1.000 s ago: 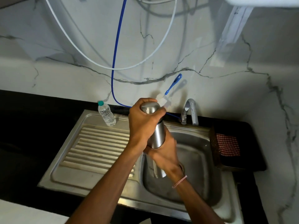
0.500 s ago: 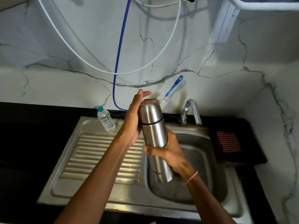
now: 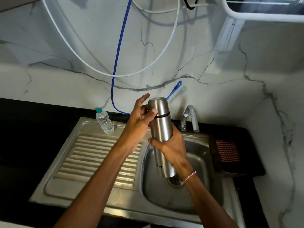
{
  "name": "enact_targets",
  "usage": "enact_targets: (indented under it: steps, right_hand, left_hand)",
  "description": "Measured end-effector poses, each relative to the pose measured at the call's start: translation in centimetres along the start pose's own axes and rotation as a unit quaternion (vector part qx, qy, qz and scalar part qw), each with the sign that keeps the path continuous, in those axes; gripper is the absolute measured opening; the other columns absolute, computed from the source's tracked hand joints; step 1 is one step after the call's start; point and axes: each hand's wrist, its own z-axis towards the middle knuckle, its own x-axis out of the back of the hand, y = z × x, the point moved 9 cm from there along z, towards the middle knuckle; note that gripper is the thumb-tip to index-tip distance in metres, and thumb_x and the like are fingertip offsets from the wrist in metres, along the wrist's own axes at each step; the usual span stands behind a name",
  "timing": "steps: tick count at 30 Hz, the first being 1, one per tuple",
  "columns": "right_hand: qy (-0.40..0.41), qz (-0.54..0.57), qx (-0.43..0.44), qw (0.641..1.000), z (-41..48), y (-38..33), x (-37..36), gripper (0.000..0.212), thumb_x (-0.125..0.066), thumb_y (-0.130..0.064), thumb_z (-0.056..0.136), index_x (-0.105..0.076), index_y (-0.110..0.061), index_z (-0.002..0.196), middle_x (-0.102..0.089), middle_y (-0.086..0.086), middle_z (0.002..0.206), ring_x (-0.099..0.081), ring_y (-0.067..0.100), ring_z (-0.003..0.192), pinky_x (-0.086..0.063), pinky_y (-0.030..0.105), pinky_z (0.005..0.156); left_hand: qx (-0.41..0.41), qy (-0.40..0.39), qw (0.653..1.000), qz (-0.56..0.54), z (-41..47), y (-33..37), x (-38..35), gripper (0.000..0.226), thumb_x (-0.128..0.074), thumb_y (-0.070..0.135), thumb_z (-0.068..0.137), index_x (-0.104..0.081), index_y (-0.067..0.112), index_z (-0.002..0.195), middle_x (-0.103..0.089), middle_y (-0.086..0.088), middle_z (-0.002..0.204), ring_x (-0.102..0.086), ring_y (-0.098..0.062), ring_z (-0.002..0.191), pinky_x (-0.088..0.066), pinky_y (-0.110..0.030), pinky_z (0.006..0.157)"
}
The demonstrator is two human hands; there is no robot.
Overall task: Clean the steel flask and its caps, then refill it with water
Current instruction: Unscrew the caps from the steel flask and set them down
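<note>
I see the sink (image 3: pixel 102 201), and over its basin the flask (image 3: pixel 162 129) stands nearly upright. My right hand (image 3: pixel 172 147) grips its middle from the right side. My left hand (image 3: pixel 139 117) is beside the cap (image 3: pixel 158 105), fingers mostly straight, the thumb touching it

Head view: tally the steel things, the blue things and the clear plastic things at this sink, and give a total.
Steel: 3 (steel flask, sink, tap)
Blue: 2 (blue tube, blue brush handle)
Clear plastic: 1 (water bottle)
Total: 6
</note>
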Motion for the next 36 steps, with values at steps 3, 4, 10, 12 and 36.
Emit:
enact_targets:
  steps: [3,4,10,12,36]
  right_hand:
    - [-0.018,-0.003,0.020,1.000,-0.4,-0.3,0.1,0.063,-0.090,-0.031,0.058,-0.055,-0.044,0.108,-0.069,-0.012,0.093,-0.069,0.005,0.082,-0.062,0.036,0.073]
    - [-0.019,-0.005,0.023,1.000,-0.6,-0.4,0.2,0.063,-0.090,-0.032,0.058,-0.054,-0.046,0.107,-0.069,-0.012,0.093,-0.069,0.004,0.082,-0.062,0.035,0.073]
    - [0.002,-0.054,0.036,0.998,-1.3,-0.4,0.4,0.070,-0.089,-0.039,0.057,-0.055,-0.035,0.119,-0.069,-0.014,0.094,-0.068,0.003,0.078,-0.062,0.031,0.070]
    - [0.015,-0.086,0.045,0.995,-1.5,-0.6,0.6,0.072,-0.089,-0.043,0.058,-0.054,-0.034,0.120,-0.068,-0.015,0.092,-0.068,0.003,0.077,-0.061,0.027,0.070]
    - [0.049,-0.026,0.083,0.995,-2.7,1.5,3.1,0.064,-0.092,-0.039,0.055,-0.051,-0.052,0.102,-0.068,-0.018,0.087,-0.069,0.005,0.076,-0.061,0.030,0.066]
  left_hand:
    - [-0.001,0.014,1.000,0.015,0.0,0.4,0.8,0.080,-0.080,0.019,0.086,-0.038,0.033,0.153,-0.071,-0.004,0.125,-0.069,-0.010,0.114,-0.054,-0.028,0.098]
    - [0.005,0.013,1.000,0.018,0.0,0.4,0.9,0.085,-0.084,0.024,0.082,-0.037,0.035,0.153,-0.072,-0.004,0.124,-0.070,-0.010,0.112,-0.054,-0.030,0.099]
    - [-0.054,0.076,0.972,0.217,-0.3,2.1,0.9,0.070,-0.087,0.055,0.072,-0.062,0.032,0.133,-0.069,0.011,0.111,-0.067,0.002,0.097,-0.059,-0.030,0.089]
    - [-0.077,0.127,0.952,0.269,-0.7,2.8,1.2,0.067,-0.083,0.070,0.062,-0.070,0.029,0.113,-0.070,0.010,0.102,-0.068,-0.001,0.090,-0.060,-0.033,0.082]
    - [-0.019,0.016,0.996,-0.087,-2.9,-2.1,3.4,0.088,-0.099,0.054,0.042,-0.064,0.017,0.114,-0.071,-0.003,0.116,-0.064,-0.024,0.120,-0.054,-0.035,0.101]
